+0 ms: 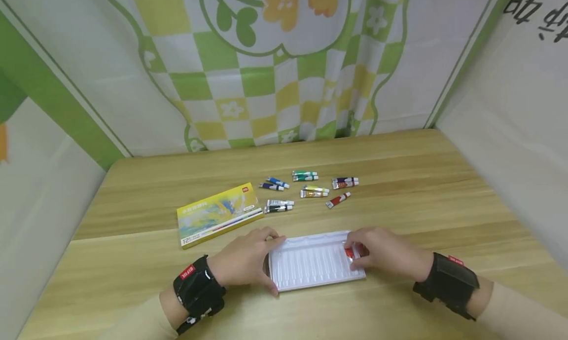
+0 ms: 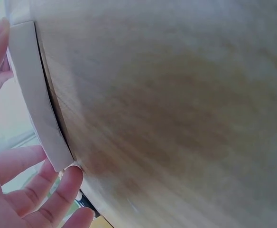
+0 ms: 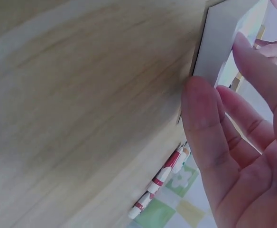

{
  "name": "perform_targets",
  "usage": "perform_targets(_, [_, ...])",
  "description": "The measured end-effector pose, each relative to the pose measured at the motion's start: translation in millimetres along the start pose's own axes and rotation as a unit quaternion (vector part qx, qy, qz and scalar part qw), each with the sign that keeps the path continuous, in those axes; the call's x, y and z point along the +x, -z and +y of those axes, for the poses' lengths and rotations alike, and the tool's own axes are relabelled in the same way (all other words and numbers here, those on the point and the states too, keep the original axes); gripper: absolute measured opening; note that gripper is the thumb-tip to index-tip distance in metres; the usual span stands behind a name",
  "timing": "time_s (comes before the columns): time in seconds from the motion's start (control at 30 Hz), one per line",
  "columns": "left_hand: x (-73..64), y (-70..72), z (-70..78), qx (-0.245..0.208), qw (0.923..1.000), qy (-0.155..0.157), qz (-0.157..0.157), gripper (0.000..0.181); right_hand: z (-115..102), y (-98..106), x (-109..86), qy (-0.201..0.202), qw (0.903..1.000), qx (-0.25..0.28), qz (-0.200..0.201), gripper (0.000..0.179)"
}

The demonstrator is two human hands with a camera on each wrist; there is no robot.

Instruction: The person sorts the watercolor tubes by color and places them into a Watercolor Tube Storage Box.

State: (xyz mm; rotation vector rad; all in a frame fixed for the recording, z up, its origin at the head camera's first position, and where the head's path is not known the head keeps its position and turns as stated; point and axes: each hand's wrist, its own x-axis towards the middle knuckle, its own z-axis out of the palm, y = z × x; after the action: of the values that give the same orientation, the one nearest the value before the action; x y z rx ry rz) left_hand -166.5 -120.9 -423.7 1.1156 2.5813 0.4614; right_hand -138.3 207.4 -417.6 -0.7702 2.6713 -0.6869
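Observation:
A white plastic tray (image 1: 310, 267) with a row of narrow slots lies on the table in front of the person. The left hand (image 1: 243, 257) grips its left end, thumb at the near corner and fingers at the far corner. In the left wrist view, fingers (image 2: 65, 187) touch a corner of the tray's pale side (image 2: 41, 95). At the tray's right end, the right hand (image 1: 390, 251) pinches a red paint tube (image 1: 349, 254) over the last slot. The tube is partly covered by the fingers. The right wrist view shows this hand (image 3: 243, 142) against the tray's end wall (image 3: 219, 40).
Behind the tray lie paired paint tubes: blue (image 1: 275, 184), green (image 1: 305, 176), yellow and ochre (image 1: 314, 192), silver and black (image 1: 279, 207), purple and orange-brown (image 1: 345, 183). A dark red tube (image 1: 338, 200) lies singly. A yellow paint box (image 1: 217, 214) sits left; a checked curtain (image 1: 275, 83) hangs behind.

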Motion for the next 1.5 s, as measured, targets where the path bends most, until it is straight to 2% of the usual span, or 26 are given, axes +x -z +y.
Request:
perform_targets(0.1, [-2.4, -1.2, -1.0, -0.015, 0.9999, 0.002, -0.002, 0.106, -1.3, 3.3, 3.1, -0.002, 0.9996, 0.000, -0.029, 0.027])
perform_targets(0.2, [-2.5, -2.6, -2.2, -0.029, 0.9995, 0.005, -0.004, 0.107, -2.6, 7.4, 6.8, 0.019, 0.9979, -0.028, -0.056, 0.025])
perform_targets(0.3, [-1.2, -3.2, -3.1, -0.032, 0.9994, 0.007, -0.007, 0.107, -4.2, 11.5, 10.9, 0.040, 0.9946, -0.065, -0.071, 0.025])
perform_targets(0.47, [1.0, 0.5, -2.4, -0.032, 0.9992, 0.014, -0.021, 0.107, -8.6, 20.3, 16.3, 0.045, 0.9908, -0.089, -0.091, 0.022])
perform_targets(0.67, [-0.2, 4.3, 0.3, -0.016, 0.9996, 0.008, -0.021, 0.104, -8.3, 37.2, 34.0, 0.074, 0.9921, -0.089, -0.049, 0.011])
perform_targets(0.77, [-0.5, 4.6, 1.7, -0.016, 0.9996, 0.008, -0.022, 0.104, 1.2, 44.7, 46.0, 0.094, 0.9911, -0.089, -0.031, 0.015])
perform_targets(0.9, [-0.1, 5.6, 3.0, -0.018, 0.9995, 0.009, -0.025, 0.104, 15.8, 50.1, 59.8, 0.095, 0.9906, -0.095, -0.028, 0.019])
perform_targets(1.07, [1.4, 7.0, 2.7, -0.013, 0.9995, 0.009, -0.027, 0.105, 28.6, 53.0, 72.0, 0.081, 0.9935, -0.077, -0.022, 0.018])
perform_targets(1.3, [3.6, 5.9, -0.8, -0.014, 0.9994, 0.010, -0.029, 0.105, 39.4, 52.5, 88.4, 0.118, 0.9890, -0.083, 0.030, 0.013])
perform_targets(1.5, [3.6, 3.8, -0.2, -0.029, 0.9989, 0.017, -0.031, 0.106, 45.1, 50.3, 95.3, 0.126, 0.9882, -0.083, 0.023, 0.022])
